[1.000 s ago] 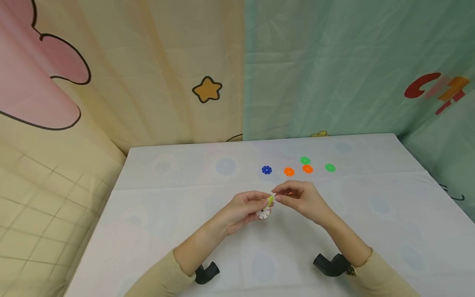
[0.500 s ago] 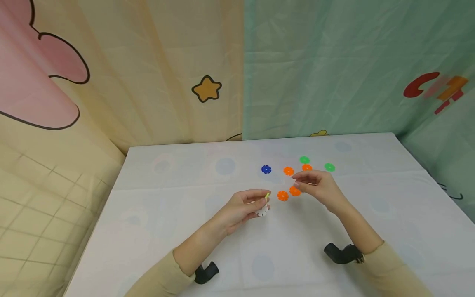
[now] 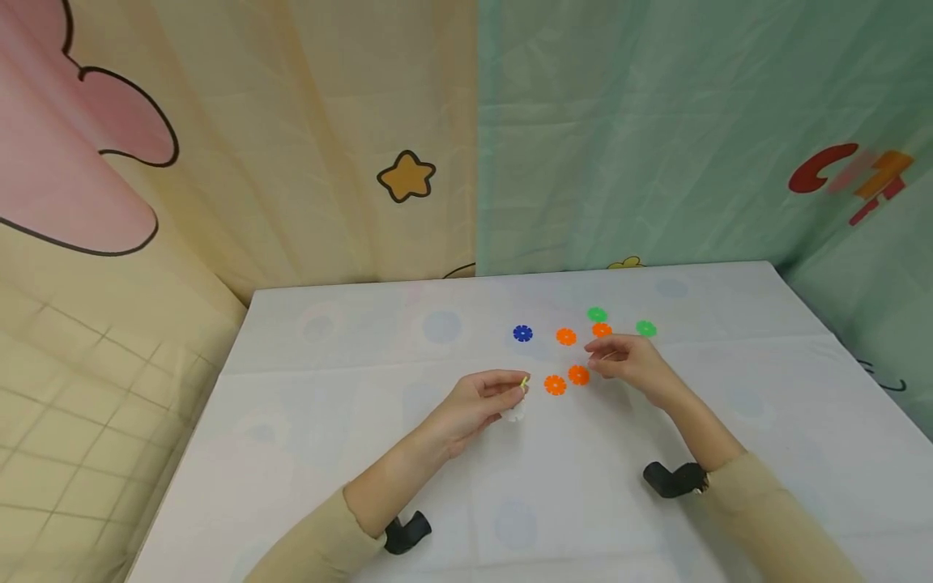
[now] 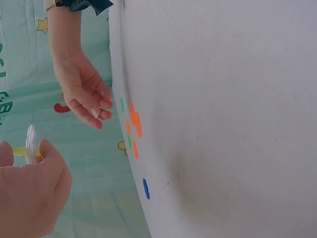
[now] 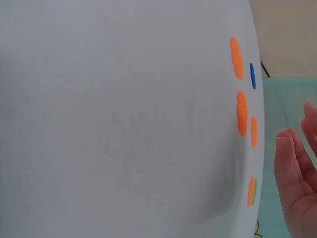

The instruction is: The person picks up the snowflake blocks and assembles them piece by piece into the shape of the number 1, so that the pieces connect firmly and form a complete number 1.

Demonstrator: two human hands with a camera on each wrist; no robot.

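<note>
Judged to be between joins, pinching the yellow disc point(image 4: 20, 151) between thumb and finger of the left hand point(image 3: 477, 403), with the white disc point(image 4: 31, 141) set crosswise on it, raised above the table point(image 3: 350, 421). Hovering with the right hand point(image 3: 630, 363) over the far half, thumb parted from fingers, holding nothing visible, just beside the near orange disc point(image 3: 579, 375) at 9 o'clock. Laid flat at 3 o'clock from the left hand: the second orange disc point(image 3: 555, 385); at 1 o'clock, the blue disc point(image 3: 522, 333). Probably calling next for picking up one loose disc, then lining up notches with the held pair.
</note>
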